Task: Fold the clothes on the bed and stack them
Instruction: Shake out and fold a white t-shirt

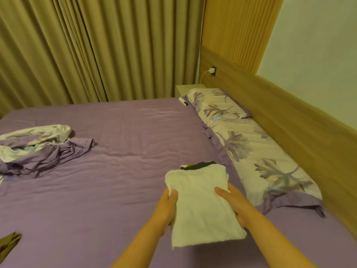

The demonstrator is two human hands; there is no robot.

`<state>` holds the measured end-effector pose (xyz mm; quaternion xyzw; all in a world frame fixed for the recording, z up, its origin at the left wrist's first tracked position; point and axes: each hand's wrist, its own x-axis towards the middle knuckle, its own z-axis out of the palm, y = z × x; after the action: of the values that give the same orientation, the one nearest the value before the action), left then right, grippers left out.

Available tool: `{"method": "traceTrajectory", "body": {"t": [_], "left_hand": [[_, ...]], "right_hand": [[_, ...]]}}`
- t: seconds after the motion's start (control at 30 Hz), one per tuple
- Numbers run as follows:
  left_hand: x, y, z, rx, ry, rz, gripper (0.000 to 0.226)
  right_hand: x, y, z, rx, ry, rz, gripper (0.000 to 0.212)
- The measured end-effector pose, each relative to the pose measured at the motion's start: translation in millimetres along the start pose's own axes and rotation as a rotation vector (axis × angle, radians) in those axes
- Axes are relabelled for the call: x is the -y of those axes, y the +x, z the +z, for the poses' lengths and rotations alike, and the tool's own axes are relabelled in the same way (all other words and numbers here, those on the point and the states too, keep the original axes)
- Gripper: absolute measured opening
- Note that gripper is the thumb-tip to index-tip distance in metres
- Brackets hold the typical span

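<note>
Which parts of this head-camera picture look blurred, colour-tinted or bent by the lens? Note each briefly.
Head view: warm yellowish light tints the curtains and wall; the wooden headboard at right is smeared by blur; the wide lens tilts and bends its lines; the folded white garment and both hands, left and right, are fairly sharp.

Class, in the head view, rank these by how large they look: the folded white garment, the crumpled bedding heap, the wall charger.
1. crumpled bedding heap and folded white garment: look alike; the garment is nearer the camera, so unranked.
2. wall charger: clearly smallest.
</note>
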<state>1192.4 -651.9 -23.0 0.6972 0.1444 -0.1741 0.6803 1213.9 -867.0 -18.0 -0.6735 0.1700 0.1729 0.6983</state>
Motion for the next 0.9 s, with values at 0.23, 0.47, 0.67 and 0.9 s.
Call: {"method": "traceTrajectory", "body": {"t": [0.23,0.47,0.67,0.9], "left_hand": [[-17,54,60,0.015,0.032,-0.042,0.054],[-35,100,73,-0.075,-0.019,-0.091,0.046],[15,130,88,-0.070,0.120,-0.180,0.086],[27,138,91,-0.168,0.336,-0.250,0.061]], "right_hand": [[27,54,-67,0.032,-0.042,0.004,0.041],[40,116,-80,0.081,-0.072,0.031,0.029],[-17,157,-82,0.110,-0.556,0.030,0.093],[-38,176,-90,0.015,-0.886,0.006,0.099]]}}
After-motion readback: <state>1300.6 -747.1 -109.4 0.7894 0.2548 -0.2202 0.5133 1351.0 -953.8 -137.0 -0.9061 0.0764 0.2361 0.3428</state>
